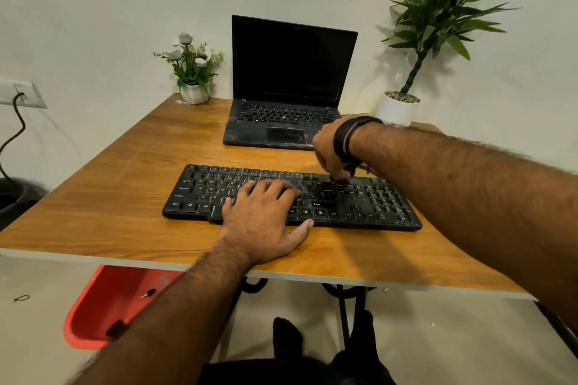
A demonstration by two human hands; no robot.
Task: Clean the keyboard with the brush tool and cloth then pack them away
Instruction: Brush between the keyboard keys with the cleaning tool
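A black dusty keyboard point(375, 203) lies across the middle of the wooden table point(109, 197). My left hand point(262, 212) rests flat on its centre keys, fingers spread and the thumb on the front edge. My right hand point(331, 153) hovers over the keyboard's upper right-middle, fingers curled downward and pinched around a small dark brush tool point(327, 192). The brush looks blurred against the keys and is mostly hidden by the fingers. No cloth is in view.
An open black laptop point(291, 72) stands behind the keyboard. A small flower pot point(194, 92) sits at the back left and a tall potted plant point(397, 109) at the back right. A red chair point(103, 306) is under the table's left front.
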